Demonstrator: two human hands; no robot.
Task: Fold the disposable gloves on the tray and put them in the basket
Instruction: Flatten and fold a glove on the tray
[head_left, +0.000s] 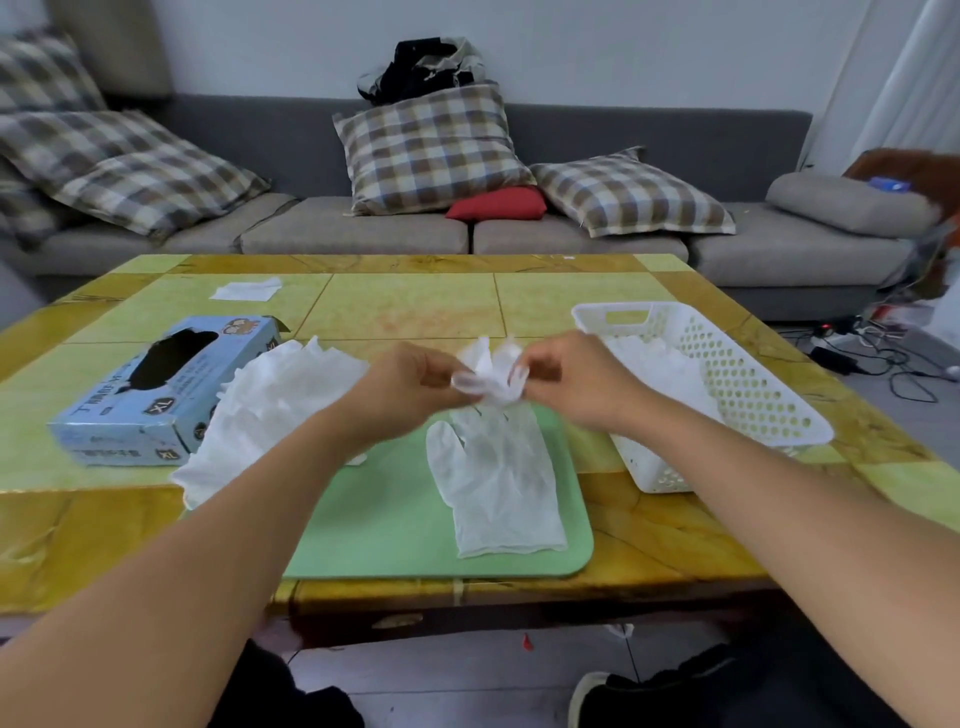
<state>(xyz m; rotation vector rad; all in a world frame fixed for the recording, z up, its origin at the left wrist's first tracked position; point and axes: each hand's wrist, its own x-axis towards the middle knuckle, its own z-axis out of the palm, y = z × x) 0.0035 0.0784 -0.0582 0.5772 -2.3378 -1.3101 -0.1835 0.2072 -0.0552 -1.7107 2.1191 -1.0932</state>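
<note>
both hands, left hand (415, 376) and right hand (558, 371), pinch a crumpled glove (488, 371) above the tray (389, 530), basket (753, 395) at three o'clock; thin, limp, clingy stuff, best pinched at its edges.

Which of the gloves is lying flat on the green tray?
The single spread glove on the green tray. The held glove is bunched between both hands, and the glove pile is crumpled.
</note>
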